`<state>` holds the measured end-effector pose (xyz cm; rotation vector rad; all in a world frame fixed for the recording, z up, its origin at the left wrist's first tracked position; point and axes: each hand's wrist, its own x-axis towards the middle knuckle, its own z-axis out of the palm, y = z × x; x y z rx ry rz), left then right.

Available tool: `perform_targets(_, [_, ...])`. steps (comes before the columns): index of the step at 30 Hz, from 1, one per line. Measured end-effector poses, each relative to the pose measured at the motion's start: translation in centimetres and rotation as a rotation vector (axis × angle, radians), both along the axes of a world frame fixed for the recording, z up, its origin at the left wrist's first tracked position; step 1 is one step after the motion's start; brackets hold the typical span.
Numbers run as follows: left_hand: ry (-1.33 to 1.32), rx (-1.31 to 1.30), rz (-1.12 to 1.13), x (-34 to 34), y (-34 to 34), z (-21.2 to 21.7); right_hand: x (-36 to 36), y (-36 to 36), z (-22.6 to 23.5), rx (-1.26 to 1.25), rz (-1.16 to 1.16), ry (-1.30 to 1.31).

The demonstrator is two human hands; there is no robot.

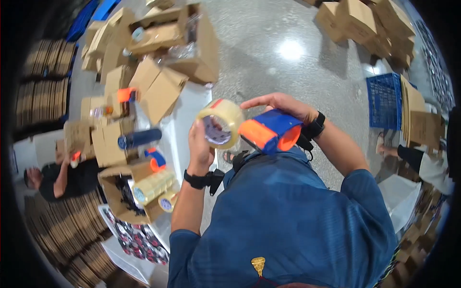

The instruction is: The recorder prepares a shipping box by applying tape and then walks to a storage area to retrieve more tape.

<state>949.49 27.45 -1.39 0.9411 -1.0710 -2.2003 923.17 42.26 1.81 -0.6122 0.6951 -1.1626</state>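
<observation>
A wide roll of clear packing tape [232, 118] is held up in front of me by my left hand [198, 146], its cardboard core facing me. Just right of it is a blue and orange tape dispenser [271, 130], gripped in my right hand [288, 106]. The index finger of that hand stretches out toward the top of the roll. The dispenser and the roll are close together; whether they touch I cannot tell. Part of my right hand is hidden behind the dispenser.
On the white table [185, 108] to my left lie a second dispenser [156, 159], a dark blue cylinder [139, 138] and an open box [117, 194] with several tape rolls [152, 186]. A co-worker [62, 177] stands beyond. Right: a blue crate [385, 102] and cartons [355, 21].
</observation>
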Motion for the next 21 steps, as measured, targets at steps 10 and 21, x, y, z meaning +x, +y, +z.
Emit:
perform_targets(10, [0.209,-0.103,-0.312,-18.0,-0.6,2.2,-14.2,1.9,-7.9,-0.203,-0.49,-0.617])
perform_targets(21, [0.155,-0.304,-0.501,-38.0,-13.6,0.0,-27.7,-14.2,-1.2,-0.096,-0.818,0.112])
